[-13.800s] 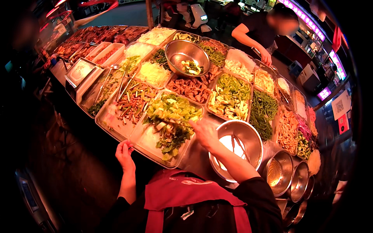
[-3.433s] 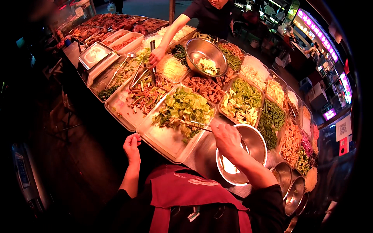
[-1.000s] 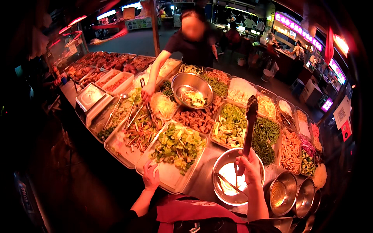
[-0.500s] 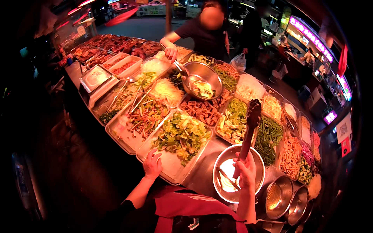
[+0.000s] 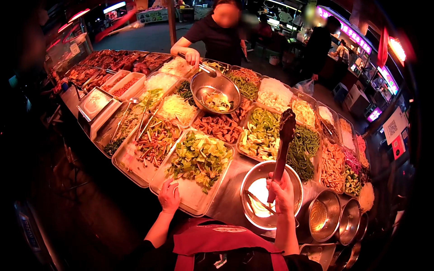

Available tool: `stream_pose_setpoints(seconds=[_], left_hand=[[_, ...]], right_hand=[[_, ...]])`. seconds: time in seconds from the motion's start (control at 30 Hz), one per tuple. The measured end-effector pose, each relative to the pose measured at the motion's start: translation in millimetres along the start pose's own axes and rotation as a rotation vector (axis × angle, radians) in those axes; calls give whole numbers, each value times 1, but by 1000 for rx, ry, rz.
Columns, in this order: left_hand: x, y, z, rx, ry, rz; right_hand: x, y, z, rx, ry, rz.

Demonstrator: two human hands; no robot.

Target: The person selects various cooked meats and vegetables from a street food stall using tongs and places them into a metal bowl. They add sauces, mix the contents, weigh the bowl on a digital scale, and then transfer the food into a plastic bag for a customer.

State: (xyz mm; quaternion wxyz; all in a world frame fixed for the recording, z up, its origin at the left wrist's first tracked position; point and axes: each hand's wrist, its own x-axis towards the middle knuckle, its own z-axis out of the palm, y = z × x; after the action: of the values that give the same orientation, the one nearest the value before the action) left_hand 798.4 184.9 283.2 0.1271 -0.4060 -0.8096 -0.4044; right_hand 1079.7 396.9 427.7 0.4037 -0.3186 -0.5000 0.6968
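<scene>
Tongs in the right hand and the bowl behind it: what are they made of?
Tongs: dark, fairly dull, perhaps plastic or coated metal; the look leaves it open. Bowl: probably stainless steel, smoothly polished, given its silvery wall and bright glare.

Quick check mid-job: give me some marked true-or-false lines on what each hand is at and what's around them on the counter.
1. The right hand holds dark tongs with the tips pointing up. True.
2. The left hand grips a ladle. False: no tool shows in it; it is at the near edge of the leafy greens tray.
3. The far steel bowl has food in it. True.
4. The person across the counter reaches into the green beans. False: that person holds metal tongs at the far bowl.
5. The near steel bowl is heaped with greens. False: no greens show in it.
</scene>
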Motion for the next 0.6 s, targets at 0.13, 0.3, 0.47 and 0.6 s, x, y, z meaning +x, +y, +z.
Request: stream_pose_setpoints(seconds=[0.13,0.3,0.47,0.6], left_hand=[[0,-1,0,17,-4,4],[1,0,-1,6,-6,20],[4,5,-2,3,-18,30],[1,0,1,15,-11,35]], right_hand=[[-1,-10,5,63,28,5],[2,-8,1,85,37,-52],[0,-10,-1,80,73,-82],[1,-12,-2,70,115,-94]])
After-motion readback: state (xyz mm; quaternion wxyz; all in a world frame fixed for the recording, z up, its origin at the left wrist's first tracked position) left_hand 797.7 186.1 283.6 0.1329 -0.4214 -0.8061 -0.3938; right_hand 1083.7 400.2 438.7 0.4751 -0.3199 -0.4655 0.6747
